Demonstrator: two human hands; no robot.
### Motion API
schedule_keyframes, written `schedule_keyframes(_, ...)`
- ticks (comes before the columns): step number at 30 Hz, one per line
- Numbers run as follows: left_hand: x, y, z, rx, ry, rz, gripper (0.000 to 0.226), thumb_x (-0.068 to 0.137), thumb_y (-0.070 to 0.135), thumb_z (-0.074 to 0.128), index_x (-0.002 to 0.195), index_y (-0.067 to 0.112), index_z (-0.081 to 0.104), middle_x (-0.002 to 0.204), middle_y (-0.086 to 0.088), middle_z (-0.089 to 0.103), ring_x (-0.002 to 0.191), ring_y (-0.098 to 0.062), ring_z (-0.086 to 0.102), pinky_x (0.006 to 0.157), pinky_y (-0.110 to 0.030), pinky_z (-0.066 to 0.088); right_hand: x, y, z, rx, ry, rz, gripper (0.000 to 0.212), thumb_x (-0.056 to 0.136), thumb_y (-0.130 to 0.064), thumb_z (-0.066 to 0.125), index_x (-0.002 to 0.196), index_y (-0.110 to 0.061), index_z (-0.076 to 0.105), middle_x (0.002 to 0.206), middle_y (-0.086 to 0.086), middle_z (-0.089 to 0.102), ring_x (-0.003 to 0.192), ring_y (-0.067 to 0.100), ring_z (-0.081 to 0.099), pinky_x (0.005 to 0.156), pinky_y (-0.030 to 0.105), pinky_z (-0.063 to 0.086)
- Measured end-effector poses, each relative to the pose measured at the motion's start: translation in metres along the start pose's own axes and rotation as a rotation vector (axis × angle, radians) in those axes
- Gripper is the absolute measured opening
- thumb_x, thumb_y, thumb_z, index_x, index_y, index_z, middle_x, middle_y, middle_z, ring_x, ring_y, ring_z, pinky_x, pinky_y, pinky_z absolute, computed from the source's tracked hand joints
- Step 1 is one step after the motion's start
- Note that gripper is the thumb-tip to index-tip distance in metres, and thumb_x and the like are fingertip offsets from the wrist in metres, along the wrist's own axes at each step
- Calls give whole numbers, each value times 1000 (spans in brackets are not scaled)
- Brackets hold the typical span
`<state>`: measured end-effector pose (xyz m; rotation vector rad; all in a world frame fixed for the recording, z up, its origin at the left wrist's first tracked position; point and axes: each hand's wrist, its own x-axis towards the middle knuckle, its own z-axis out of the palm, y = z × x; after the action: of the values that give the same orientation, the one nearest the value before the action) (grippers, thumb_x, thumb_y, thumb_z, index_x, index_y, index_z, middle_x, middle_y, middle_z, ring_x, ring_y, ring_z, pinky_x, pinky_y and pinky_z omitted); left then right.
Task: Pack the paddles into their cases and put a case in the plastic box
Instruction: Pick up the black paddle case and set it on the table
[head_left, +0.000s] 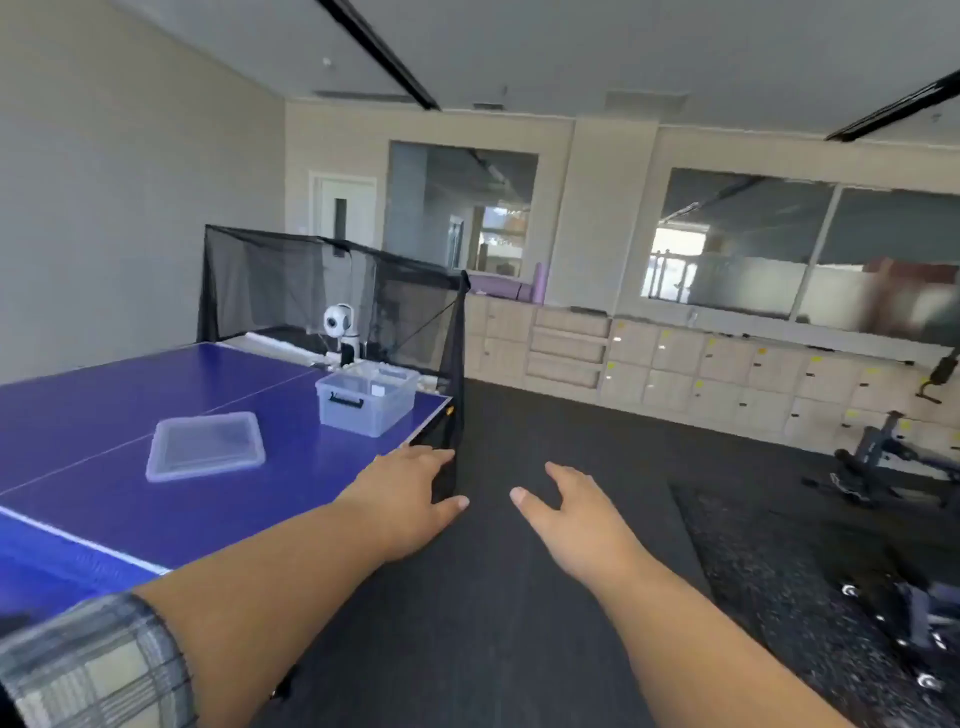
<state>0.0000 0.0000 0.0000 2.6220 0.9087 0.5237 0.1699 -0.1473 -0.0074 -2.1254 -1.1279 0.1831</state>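
A clear plastic box (363, 405) with a black handle clip stands open near the far right corner of the blue table-tennis table (104, 447). Its clear lid (205, 446) lies flat on the table to the left of it. My left hand (410, 499) reaches out over the table's right edge, fingers straight, holding nothing. My right hand (566, 512) is stretched forward over the dark floor, fingers relaxed and empty. No paddle or case is in view.
A black ball-catch net (332, 296) with a white ball machine (340, 330) stands at the table's far end. Dark floor (545, 426) lies to the right, with cabinets (675, 369) along the far wall and exercise equipment (893, 467) at the right.
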Motion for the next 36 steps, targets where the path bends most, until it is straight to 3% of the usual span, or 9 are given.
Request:
schedule_keyframes(8,-72,-113,35,115,-8,-214,77,87,62,53,153,29,28,153,-1,38,142,-27,32,116,-45,28,-7,-18,142,32,-233,-31,81,93,-58,56,159,-19,31,165,2,29,149,21,33,117,41,35)
schedule_keyframes(13,-139,-194,36,128,15,-397,76,89,60,52,154,30,24,160,-2,28,148,-27,20,118,-42,18,-30,-68,225,4,-425,-147,80,95,-56,56,160,-21,27,168,0,22,156,20,15,123,44,26)
schedule_keyframes(17,-214,-264,19,147,25,-585,76,89,58,53,153,26,26,159,-4,29,146,-27,24,117,-42,21,-56,-125,287,-41,-536,-289,60,95,-48,61,146,-20,48,143,6,50,136,26,43,101,33,38)
schedule_keyframes(21,-295,-341,-8,159,18,-775,75,90,55,56,152,25,27,157,-2,32,143,-25,29,115,-40,26,-83,-192,354,-80,-693,-344,76,96,-54,58,159,-21,29,165,-1,26,153,20,22,122,40,24)
schedule_keyframes(24,-350,-391,-31,145,12,-867,74,88,54,57,151,25,29,152,-2,39,138,-27,36,112,-41,33,-107,-247,405,-68,-766,-377,78,96,-53,58,160,-22,27,168,2,21,155,19,15,124,41,20)
schedule_keyframes(28,-412,-454,-53,133,8,-971,72,87,54,57,150,29,32,152,0,39,137,-27,37,108,-43,35,-137,-311,471,-85,-809,-420,67,95,-47,62,151,-16,43,154,8,42,142,25,38,107,33,34)
schedule_keyframes(33,-456,-523,-66,92,-8,-1053,67,87,52,55,148,31,34,150,1,43,136,-26,40,105,-44,39,-153,-349,543,-143,-859,-353,58,94,-44,64,138,-7,52,140,13,52,130,33,49,102,39,40)
schedule_keyframes(35,-462,-543,-64,76,-29,-1067,67,88,50,55,148,31,33,150,1,42,136,-26,40,105,-43,39,-154,-353,563,-148,-878,-292,41,96,-42,63,124,-12,60,122,12,55,117,33,54,88,34,43)
schedule_keyframes(36,-463,-552,-63,66,-36,-1070,66,89,50,55,148,32,32,150,1,42,135,-26,41,105,-43,39,-153,-351,574,-159,-890,-252,20,97,-43,60,106,-25,62,110,9,50,104,31,53,75,28,42)
